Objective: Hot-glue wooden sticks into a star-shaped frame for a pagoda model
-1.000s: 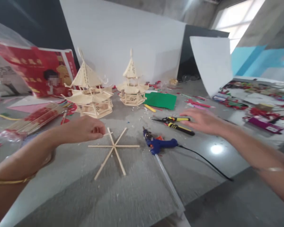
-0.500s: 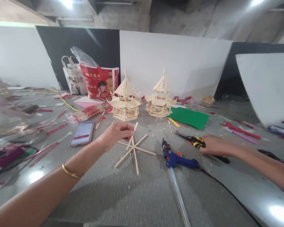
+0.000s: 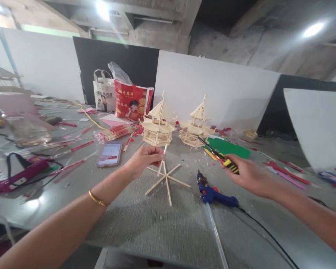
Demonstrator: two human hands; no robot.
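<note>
My left hand (image 3: pixel 147 158) pinches a short wooden stick (image 3: pixel 165 150) upright, its lower end hidden among the spokes. Below it, a star-shaped frame of thin wooden sticks (image 3: pixel 168 190) lies on the grey table (image 3: pixel 134 228). My right hand (image 3: pixel 248 173) is closed around the black-and-yellow handles of a pair of pliers (image 3: pixel 230 164). The long dark jaws point up and left, raised over the table. In front of the right hand rests a blue glue gun (image 3: pixel 220 197) with a clear glue stick in its back.
Two wooden pagoda models (image 3: pixel 158 132) stand behind the frame. A phone (image 3: pixel 109 154), a purple glue gun (image 3: pixel 30 173) and stick packs (image 3: pixel 114 131) lie left. Bags (image 3: pixel 131 101) stand behind. A green sheet (image 3: pixel 232 147) and scraps are at right; the glue gun's cord (image 3: pixel 266 229) trails forward.
My right hand has lifted the pliers off the table and brought them left, jaws now angled up. My left hand keeps its pinch on the stick. The whole view has shifted slightly.
</note>
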